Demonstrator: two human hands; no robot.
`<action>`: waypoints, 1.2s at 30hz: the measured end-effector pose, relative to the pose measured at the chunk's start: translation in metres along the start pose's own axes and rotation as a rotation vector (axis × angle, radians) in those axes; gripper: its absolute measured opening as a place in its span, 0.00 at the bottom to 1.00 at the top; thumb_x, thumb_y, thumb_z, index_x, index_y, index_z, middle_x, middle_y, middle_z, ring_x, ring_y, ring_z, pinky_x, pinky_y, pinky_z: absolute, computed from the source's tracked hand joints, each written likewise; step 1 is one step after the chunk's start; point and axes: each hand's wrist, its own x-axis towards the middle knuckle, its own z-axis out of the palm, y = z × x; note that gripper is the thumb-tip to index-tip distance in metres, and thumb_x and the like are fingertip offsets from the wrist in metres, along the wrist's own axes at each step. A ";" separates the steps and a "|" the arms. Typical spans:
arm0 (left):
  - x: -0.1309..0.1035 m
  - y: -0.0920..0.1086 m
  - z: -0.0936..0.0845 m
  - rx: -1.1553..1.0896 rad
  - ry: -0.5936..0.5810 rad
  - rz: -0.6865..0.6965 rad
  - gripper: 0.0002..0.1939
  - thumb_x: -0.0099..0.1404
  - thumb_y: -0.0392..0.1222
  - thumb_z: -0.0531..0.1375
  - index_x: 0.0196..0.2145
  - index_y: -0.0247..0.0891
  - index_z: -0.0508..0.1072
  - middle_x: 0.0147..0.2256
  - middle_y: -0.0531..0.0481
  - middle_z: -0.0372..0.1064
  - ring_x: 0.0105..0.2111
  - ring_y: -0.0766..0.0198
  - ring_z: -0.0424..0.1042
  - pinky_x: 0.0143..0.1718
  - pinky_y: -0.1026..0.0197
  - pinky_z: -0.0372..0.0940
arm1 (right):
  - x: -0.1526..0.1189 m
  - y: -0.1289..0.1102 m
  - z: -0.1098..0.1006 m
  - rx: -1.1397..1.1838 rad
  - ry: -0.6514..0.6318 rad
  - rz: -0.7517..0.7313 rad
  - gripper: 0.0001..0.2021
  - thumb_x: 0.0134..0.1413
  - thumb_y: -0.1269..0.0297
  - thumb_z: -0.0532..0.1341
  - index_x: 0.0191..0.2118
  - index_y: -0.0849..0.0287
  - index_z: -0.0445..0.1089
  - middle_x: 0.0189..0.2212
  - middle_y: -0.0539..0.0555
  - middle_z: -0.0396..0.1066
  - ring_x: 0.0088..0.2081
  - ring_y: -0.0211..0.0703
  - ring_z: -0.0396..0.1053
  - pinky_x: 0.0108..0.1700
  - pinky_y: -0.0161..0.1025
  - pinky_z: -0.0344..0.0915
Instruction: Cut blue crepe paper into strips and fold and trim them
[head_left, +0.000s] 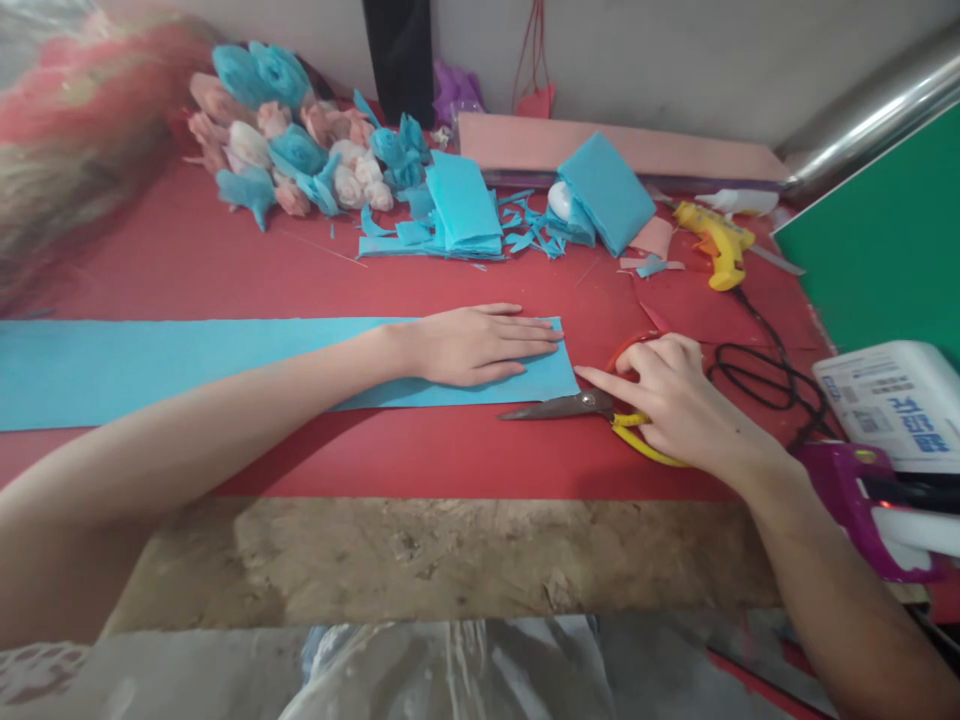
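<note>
Red-covered worktop [420, 455], bare board edge [412, 560] at 6 o'clock, grey wall [675, 60] at 12. Your left hand [480, 345] lies flat, fingers straight, gripping nothing, atop the blue strip [187, 350], which runs toward 9. Your right hand [667, 400] has fingers curled around the scissors [589, 402], index extended at the strip's 3 o'clock end.

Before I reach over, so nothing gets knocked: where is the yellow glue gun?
In the head view, the yellow glue gun lies upper right on the red tabletop, beyond the right hand, left of the green board.
</note>
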 end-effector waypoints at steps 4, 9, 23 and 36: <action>0.000 0.000 0.000 0.025 0.006 0.009 0.26 0.71 0.46 0.42 0.63 0.32 0.54 0.64 0.41 0.49 0.65 0.60 0.47 0.65 0.53 0.38 | -0.003 0.002 0.001 0.044 0.046 -0.006 0.25 0.44 0.80 0.54 0.50 0.61 0.70 0.32 0.57 0.61 0.36 0.50 0.57 0.40 0.46 0.54; 0.000 0.003 -0.002 0.024 -0.002 0.001 0.26 0.71 0.45 0.42 0.62 0.32 0.55 0.64 0.41 0.49 0.65 0.60 0.47 0.65 0.53 0.39 | -0.007 0.001 0.000 0.076 0.045 0.019 0.24 0.45 0.82 0.53 0.47 0.53 0.72 0.30 0.56 0.61 0.34 0.50 0.57 0.38 0.46 0.52; 0.000 0.004 -0.003 -0.007 -0.005 -0.016 0.26 0.71 0.45 0.43 0.62 0.33 0.55 0.64 0.42 0.48 0.65 0.61 0.47 0.65 0.55 0.37 | -0.014 -0.012 -0.003 -0.135 -0.030 0.059 0.30 0.43 0.76 0.53 0.57 0.64 0.63 0.33 0.59 0.61 0.34 0.52 0.56 0.37 0.48 0.53; 0.000 0.001 -0.002 -0.079 0.012 -0.012 0.25 0.71 0.44 0.43 0.62 0.33 0.57 0.64 0.43 0.51 0.65 0.62 0.46 0.65 0.56 0.36 | -0.024 0.001 -0.011 -0.079 -0.031 0.106 0.29 0.50 0.73 0.53 0.60 0.59 0.56 0.34 0.63 0.62 0.34 0.57 0.57 0.36 0.52 0.51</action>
